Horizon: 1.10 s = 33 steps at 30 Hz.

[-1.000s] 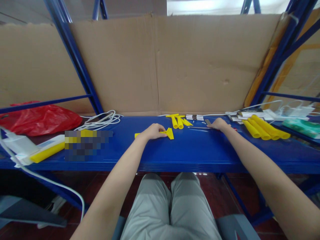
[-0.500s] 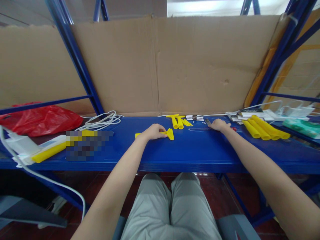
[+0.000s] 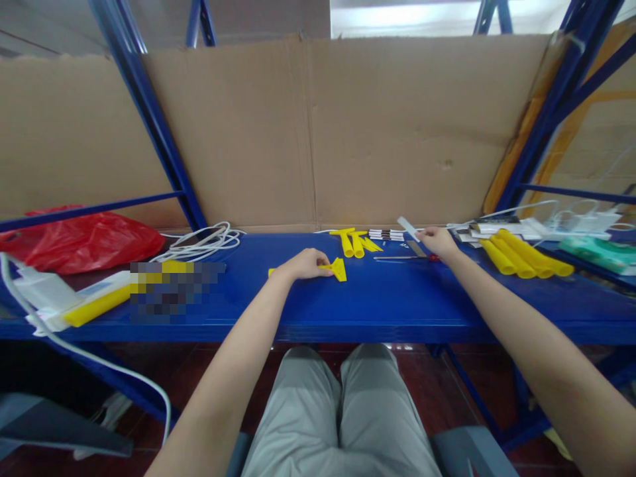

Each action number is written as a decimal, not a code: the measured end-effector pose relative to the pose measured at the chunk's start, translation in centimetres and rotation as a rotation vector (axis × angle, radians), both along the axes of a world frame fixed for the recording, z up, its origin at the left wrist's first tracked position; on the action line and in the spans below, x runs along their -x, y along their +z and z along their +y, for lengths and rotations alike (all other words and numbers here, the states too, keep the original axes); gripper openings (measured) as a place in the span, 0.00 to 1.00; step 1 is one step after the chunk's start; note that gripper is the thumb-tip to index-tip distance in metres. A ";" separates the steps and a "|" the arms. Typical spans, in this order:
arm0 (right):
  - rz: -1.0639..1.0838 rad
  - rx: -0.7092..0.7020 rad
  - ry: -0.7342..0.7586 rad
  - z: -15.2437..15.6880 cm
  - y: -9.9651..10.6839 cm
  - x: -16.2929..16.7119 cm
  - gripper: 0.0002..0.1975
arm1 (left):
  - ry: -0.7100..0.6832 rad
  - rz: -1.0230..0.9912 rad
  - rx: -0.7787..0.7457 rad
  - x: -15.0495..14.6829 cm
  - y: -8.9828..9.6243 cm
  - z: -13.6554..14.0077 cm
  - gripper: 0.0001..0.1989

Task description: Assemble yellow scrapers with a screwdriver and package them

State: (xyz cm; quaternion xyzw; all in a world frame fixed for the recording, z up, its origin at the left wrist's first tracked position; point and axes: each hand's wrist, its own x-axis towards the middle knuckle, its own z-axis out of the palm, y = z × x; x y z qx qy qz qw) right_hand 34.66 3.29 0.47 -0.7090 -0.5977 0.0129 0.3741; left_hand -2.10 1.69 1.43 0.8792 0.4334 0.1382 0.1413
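Note:
My left hand [image 3: 309, 264] is closed on a yellow plastic scraper handle [image 3: 340, 269], whose flared end points right and whose other end shows left of my wrist. The handle lies low over the blue table. Farther right, my right hand [image 3: 439, 241] pinches a thin, flat silvery strip [image 3: 407, 226], raised and slanting up to the left. Below that hand lies another flat metal strip [image 3: 416, 249]. A screwdriver [image 3: 397, 257] with a red handle rests beside it, its shaft pointing left.
Yellow T-shaped handles [image 3: 347, 244], small yellow wedges [image 3: 371, 245] and a stack of white-and-black pieces [image 3: 386, 235] lie at the back. Several yellow tubes [image 3: 524, 255] sit at right. A red bag [image 3: 84, 235] and white cable [image 3: 213, 242] lie at left. Cardboard [image 3: 397, 132] stands behind.
My right hand has risen slightly from the table and now holds up the silvery strip. The metal strip and screwdriver handle beneath are more exposed. My left hand stays on the scraper handle.

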 end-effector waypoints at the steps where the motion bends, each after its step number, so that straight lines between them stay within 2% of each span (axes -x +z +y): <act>1: 0.085 -0.032 -0.006 -0.2 0.3 0.8 0.15 | 0.002 0.009 0.009 0.0 0.0 -0.1 0.17; 3: 0.239 -0.056 0.031 -0.6 1.1 2.9 0.12 | 0.013 0.021 0.019 0.0 0.1 -0.3 0.17; 4: 0.299 -0.024 0.081 -0.8 1.6 4.1 0.11 | 0.019 0.025 0.017 -0.1 0.2 -0.4 0.17; 6: 0.374 0.075 0.174 -1.2 2.5 6.7 0.09 | 0.031 0.033 0.005 -0.1 0.3 -0.6 0.16; 9: 0.377 0.260 0.306 -1.6 3.3 10.1 0.08 | 0.047 0.053 -0.010 -0.2 0.4 -0.8 0.15; 14: 0.434 0.415 0.461 -2.3 2.7 13.7 0.06 | 0.055 0.050 0.007 -0.3 0.4 -1.0 0.17; 17: 0.554 0.435 0.620 -3.1 1.6 14.3 0.07 | 0.063 -0.057 -0.026 -0.5 0.4 -1.0 0.21; 20: 0.593 0.424 0.687 -3.7 1.0 14.2 0.08 | 0.070 -0.162 -0.070 -0.7 0.4 -0.7 0.21; 25: 0.496 0.488 0.731 -4.2 1.0 14.1 0.05 | 0.106 -0.201 -0.078 -0.6 0.0 0.1 0.17; 29: 0.427 0.573 0.770 -4.6 1.5 13.9 0.09 | 0.080 -0.232 -0.108 -0.6 -0.3 0.4 0.13; 33: 0.358 0.599 0.795 -5.0 1.7 13.7 0.11 | 0.079 -0.301 -0.107 -0.5 -0.3 0.4 0.11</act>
